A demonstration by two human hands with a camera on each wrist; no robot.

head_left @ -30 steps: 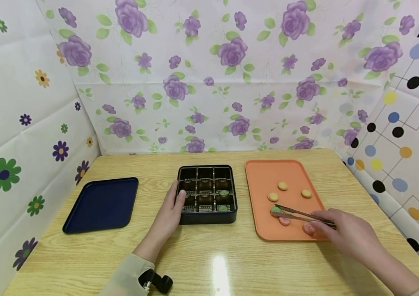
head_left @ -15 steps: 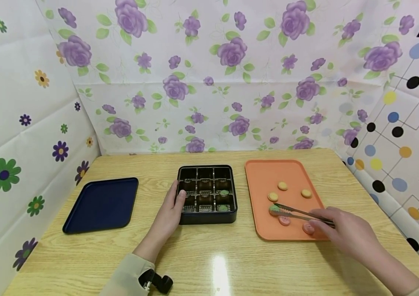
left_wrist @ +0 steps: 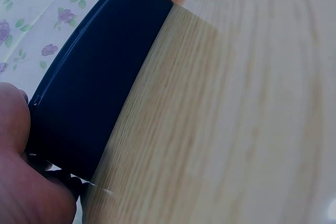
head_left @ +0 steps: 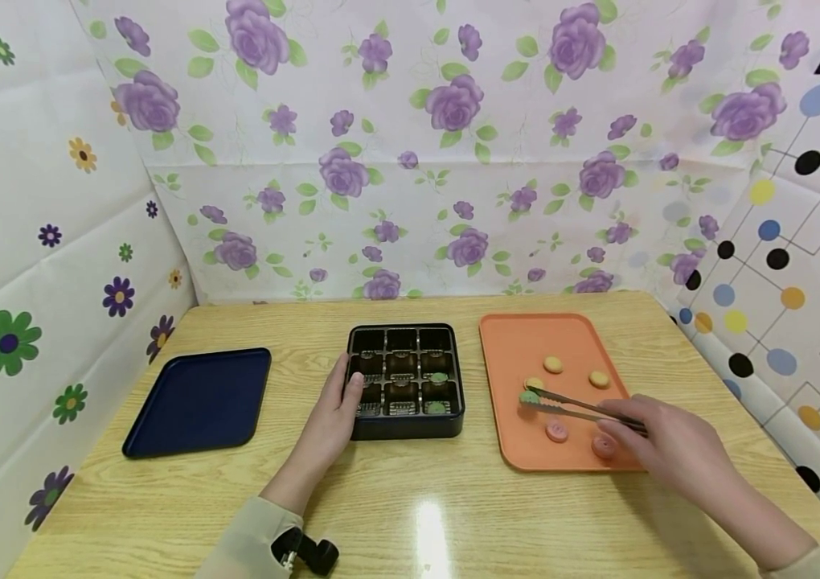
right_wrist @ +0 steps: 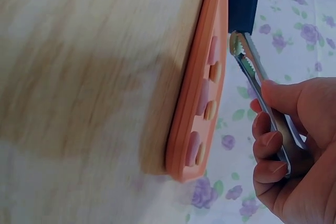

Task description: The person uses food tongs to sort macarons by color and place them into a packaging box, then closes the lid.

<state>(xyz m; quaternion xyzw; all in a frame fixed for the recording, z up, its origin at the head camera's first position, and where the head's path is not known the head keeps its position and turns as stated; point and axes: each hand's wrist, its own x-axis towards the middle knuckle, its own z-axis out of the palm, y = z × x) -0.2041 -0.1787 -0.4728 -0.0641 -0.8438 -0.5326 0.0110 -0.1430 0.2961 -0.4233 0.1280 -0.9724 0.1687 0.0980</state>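
In the head view my left hand [head_left: 333, 406] holds the left side of a black divided box [head_left: 406, 428], its thumb over the rim. Two green macarons [head_left: 437, 408] sit in the box's right column; its other compartments hold nothing visible. My right hand [head_left: 674, 450] grips metal tongs [head_left: 587, 406]. Pinched in their tips is another green macaron [head_left: 528, 397], raised above the orange tray [head_left: 526, 338]. On that tray lie yellow macarons [head_left: 553, 364] and pink ones [head_left: 604, 446]. The right wrist view shows fingers curled round the tongs.
A dark blue tray [head_left: 200, 402] lies to the left on the wooden table [head_left: 381, 515]. Patterned sheets [head_left: 410, 201] stand behind and along both sides. The orange tray has a raised rim and stands right of the box.
The tongs have lifted the green macaron off the orange tray and shifted it slightly left and away from me. My left hand and the box have stayed put.
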